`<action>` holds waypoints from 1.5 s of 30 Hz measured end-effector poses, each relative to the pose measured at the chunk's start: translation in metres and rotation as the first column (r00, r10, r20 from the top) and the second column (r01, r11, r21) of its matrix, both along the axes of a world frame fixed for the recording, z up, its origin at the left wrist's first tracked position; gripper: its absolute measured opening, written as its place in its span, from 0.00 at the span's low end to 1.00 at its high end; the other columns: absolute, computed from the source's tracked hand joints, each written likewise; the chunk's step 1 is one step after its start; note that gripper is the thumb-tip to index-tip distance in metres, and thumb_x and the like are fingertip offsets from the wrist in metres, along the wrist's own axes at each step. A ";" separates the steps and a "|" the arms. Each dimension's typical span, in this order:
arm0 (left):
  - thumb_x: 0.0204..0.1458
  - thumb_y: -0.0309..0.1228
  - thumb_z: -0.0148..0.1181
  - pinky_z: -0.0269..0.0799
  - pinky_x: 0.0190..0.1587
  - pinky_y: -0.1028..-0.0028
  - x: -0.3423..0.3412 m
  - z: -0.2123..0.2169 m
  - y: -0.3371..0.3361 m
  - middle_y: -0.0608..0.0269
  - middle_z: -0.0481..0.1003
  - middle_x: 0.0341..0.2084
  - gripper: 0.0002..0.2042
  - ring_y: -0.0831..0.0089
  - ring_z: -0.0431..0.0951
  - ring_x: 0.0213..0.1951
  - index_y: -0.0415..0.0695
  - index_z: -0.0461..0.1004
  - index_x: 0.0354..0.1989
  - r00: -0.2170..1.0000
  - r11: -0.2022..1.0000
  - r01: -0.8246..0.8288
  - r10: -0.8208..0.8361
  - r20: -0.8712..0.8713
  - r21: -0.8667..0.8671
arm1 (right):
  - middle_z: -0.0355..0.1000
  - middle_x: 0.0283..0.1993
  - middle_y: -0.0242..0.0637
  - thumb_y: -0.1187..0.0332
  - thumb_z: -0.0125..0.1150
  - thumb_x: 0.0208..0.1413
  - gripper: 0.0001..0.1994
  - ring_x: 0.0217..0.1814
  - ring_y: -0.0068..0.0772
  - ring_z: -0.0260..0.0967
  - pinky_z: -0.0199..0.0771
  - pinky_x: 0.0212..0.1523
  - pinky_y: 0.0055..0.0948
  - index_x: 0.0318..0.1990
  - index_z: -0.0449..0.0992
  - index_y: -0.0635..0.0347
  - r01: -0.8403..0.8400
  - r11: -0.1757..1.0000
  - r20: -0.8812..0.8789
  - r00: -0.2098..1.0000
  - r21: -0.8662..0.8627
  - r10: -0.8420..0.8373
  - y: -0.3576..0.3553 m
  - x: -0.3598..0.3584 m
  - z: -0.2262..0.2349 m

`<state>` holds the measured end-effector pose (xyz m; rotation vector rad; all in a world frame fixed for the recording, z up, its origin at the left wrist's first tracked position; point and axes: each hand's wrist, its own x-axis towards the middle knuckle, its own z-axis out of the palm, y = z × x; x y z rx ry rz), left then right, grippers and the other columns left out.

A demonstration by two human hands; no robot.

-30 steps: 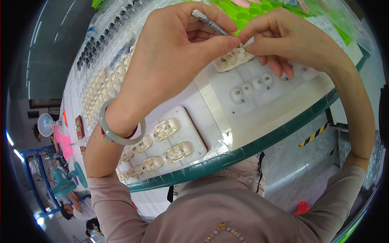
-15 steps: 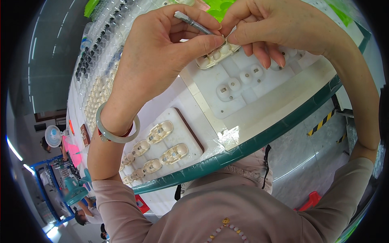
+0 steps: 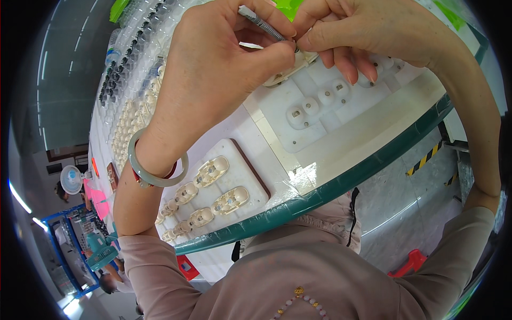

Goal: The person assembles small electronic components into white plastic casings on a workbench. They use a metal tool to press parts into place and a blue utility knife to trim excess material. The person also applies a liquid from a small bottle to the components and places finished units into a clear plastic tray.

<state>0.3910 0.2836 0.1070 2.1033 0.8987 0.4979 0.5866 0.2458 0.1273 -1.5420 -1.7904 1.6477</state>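
Note:
My left hand grips a thin metal tool between thumb and fingers, its tip at a cream plastic part. My right hand pinches that same part from the right, over a white fixture plate with round sockets. A pale bangle circles my left wrist.
A white tray with several clear-and-cream parts lies near the green table edge. Rows of more cream parts and dark small parts stretch away at the left. A red stool stands on the floor below.
Both hands with the tool and the part have shifted up in the picture. The fixture plate and the tray sit a little higher in view.

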 end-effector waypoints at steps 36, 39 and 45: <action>0.46 0.20 0.60 0.71 0.39 0.81 -0.025 0.019 -0.013 0.58 0.77 0.30 0.12 0.77 0.77 0.34 0.34 0.72 0.41 0.997 0.996 -0.079 0.080 0.009 -0.029 | 0.71 0.23 0.32 0.63 0.57 0.48 0.13 0.21 0.20 0.67 0.67 0.23 0.18 0.33 0.78 0.65 0.230 0.973 0.194 0.956 -0.035 -0.219 -0.001 -0.025 0.011; 0.47 0.21 0.60 0.71 0.40 0.80 -0.030 0.017 -0.014 0.59 0.77 0.30 0.14 0.77 0.77 0.35 0.33 0.72 0.43 0.996 0.993 -0.083 0.079 -0.048 -0.086 | 0.71 0.23 0.32 0.64 0.58 0.48 0.14 0.21 0.20 0.67 0.67 0.23 0.17 0.36 0.78 0.66 0.215 0.975 0.175 0.963 -0.054 -0.203 0.002 -0.025 0.012; 0.47 0.23 0.60 0.70 0.40 0.78 -0.027 0.010 -0.013 0.60 0.77 0.29 0.15 0.78 0.76 0.34 0.33 0.71 0.44 0.997 0.993 -0.070 0.065 -0.049 -0.094 | 0.72 0.24 0.34 0.65 0.57 0.50 0.14 0.21 0.20 0.68 0.68 0.22 0.18 0.39 0.77 0.68 0.220 0.974 0.139 0.968 -0.055 -0.211 0.001 -0.024 0.008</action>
